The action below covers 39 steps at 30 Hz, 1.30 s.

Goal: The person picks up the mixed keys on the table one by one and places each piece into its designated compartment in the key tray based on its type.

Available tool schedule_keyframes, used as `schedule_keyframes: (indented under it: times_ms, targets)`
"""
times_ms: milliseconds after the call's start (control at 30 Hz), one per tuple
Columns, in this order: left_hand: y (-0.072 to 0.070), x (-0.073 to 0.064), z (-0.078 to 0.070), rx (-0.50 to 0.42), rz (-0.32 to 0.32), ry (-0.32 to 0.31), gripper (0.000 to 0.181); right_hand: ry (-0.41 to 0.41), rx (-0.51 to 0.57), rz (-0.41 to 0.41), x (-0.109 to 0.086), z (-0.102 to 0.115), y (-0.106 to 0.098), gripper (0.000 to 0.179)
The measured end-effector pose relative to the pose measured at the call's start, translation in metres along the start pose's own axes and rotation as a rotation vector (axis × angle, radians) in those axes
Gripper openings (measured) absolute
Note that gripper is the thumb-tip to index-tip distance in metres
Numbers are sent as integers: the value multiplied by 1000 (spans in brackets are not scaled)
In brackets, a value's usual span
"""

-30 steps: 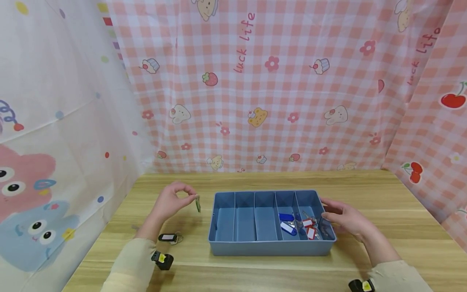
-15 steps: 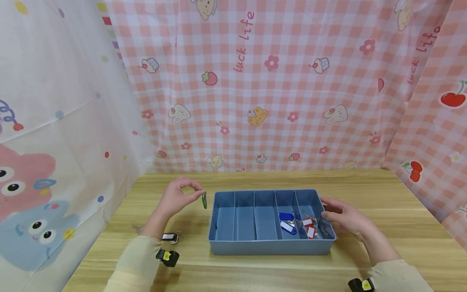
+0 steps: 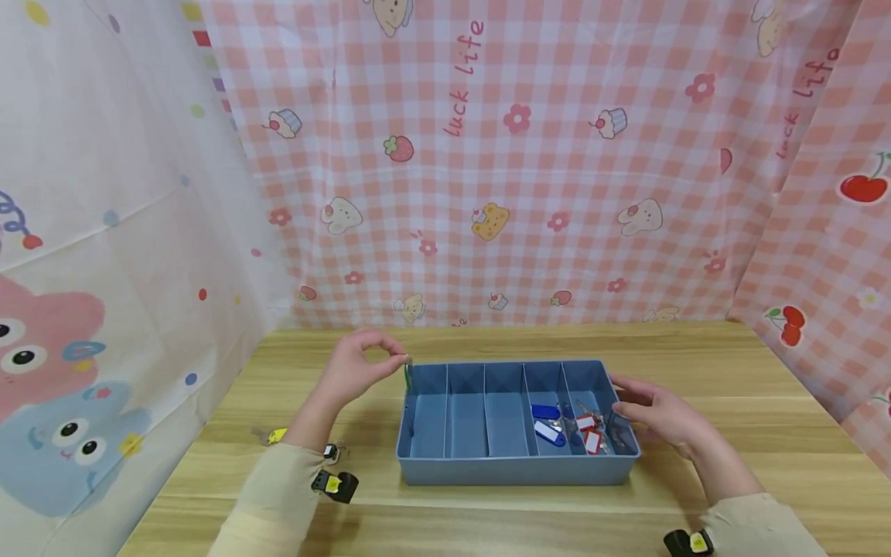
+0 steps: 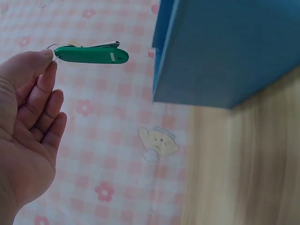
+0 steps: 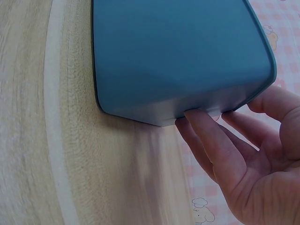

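Note:
My left hand (image 3: 355, 371) pinches the ring end of a key (image 4: 108, 45) with a green key tag (image 4: 89, 56) between thumb and forefinger. They hang at the left rim of a blue divided box (image 3: 515, 470), overlapping it in the head view. With the thumb over the right rim and fingers against the outer end wall, my right hand (image 3: 657, 418) holds the box. Keys with blue tags (image 3: 548, 433) lie in the fourth compartment from the left; keys with red tags (image 3: 592, 442) are in the rightmost one. The three left compartments show bare floors.
On the wooden table (image 3: 529, 518), left of the box, a key with a yellow tag (image 3: 277, 435) and a black-tagged key (image 3: 331, 453) lie partly hidden by my left arm. Patterned cloth (image 3: 515, 178) hangs behind and along both sides.
My left hand has moved right and slightly up with the green-tagged key, from beside the box to its left rim. The yellow tag has come into sight. My right hand stays put.

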<state>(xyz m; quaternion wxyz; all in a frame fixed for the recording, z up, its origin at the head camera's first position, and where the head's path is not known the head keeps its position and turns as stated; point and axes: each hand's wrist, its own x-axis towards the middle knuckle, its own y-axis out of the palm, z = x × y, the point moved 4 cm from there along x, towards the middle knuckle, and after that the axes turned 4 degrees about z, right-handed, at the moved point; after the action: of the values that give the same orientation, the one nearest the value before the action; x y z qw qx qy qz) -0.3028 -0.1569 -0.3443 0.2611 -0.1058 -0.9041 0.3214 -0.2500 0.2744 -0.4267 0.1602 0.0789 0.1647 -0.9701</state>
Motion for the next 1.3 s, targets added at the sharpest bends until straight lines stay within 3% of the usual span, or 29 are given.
schedule_keyframes:
  times_ms: [400,700,1300]
  targets:
    - [13,9,-18,-34,8,-7,7,1,-4,-1,0,0,0,63]
    - [28,16,-31,-94,53,25,5,-55,16,8,2,-3,0,63]
    - [57,28,-49,-118,69,79,5,-38,-5,3,1,-1,0,64]
